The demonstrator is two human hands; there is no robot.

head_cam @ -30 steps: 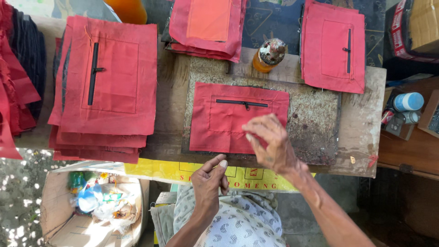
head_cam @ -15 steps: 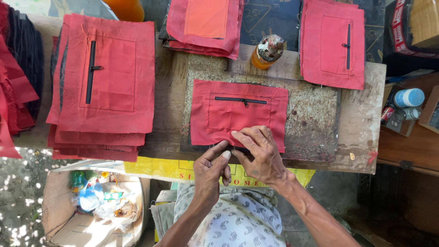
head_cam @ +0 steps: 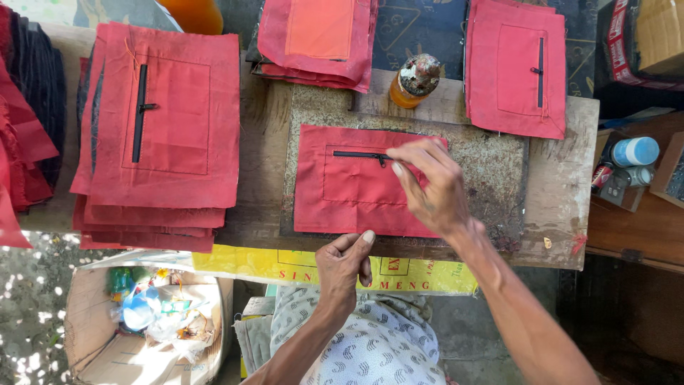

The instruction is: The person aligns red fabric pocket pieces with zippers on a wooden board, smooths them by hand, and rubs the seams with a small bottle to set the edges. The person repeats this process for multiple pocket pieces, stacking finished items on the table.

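My right hand (head_cam: 431,187) was resting on the red pouch (head_cam: 349,185) lying flat mid-surface (head_cam: 263,128) on a mottled slab (head_cam: 491,171). Fingers (head_cam: 399,165) were bunched together, tips right at the black zipper (head_cam: 360,154) pull; couldn't tell if they actually pinched it. My left hand (head_cam: 343,265) sat at the pouch's near edge, fingers curled loosely, thumb tip touching the hem, holding nothing. Count-wise: one pouch under my hands, three stacks of red pouches around it (left stack (head_cam: 160,135), top-middle stack (head_cam: 317,39), top-right stack (head_cam: 516,68)), one amber bottle (head_cam: 413,80) just behind the slab, and one cardboard box (head_cam: 142,321) down by my knee.
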